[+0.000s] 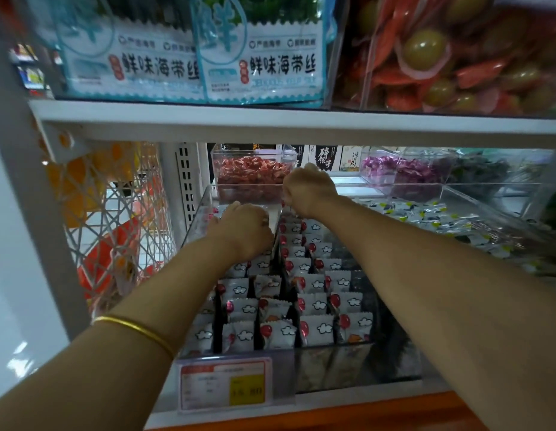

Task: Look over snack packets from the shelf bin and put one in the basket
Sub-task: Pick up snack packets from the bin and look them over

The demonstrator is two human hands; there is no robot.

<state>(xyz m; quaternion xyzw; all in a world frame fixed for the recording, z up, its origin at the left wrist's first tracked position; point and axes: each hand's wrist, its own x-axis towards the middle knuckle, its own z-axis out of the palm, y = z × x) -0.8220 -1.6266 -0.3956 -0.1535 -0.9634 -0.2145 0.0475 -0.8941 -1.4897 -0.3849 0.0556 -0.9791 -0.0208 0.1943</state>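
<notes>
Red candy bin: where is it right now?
In the head view, the red candy bin sits centre at the back of the lower shelf, just beyond the left hand and directly left of the right hand.

Shop: price tag (227, 385), stocked snack bins (301, 362).

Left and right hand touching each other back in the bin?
Apart. The head view shows a plain gap between the left hand and the right hand, which is higher and further back.
</notes>
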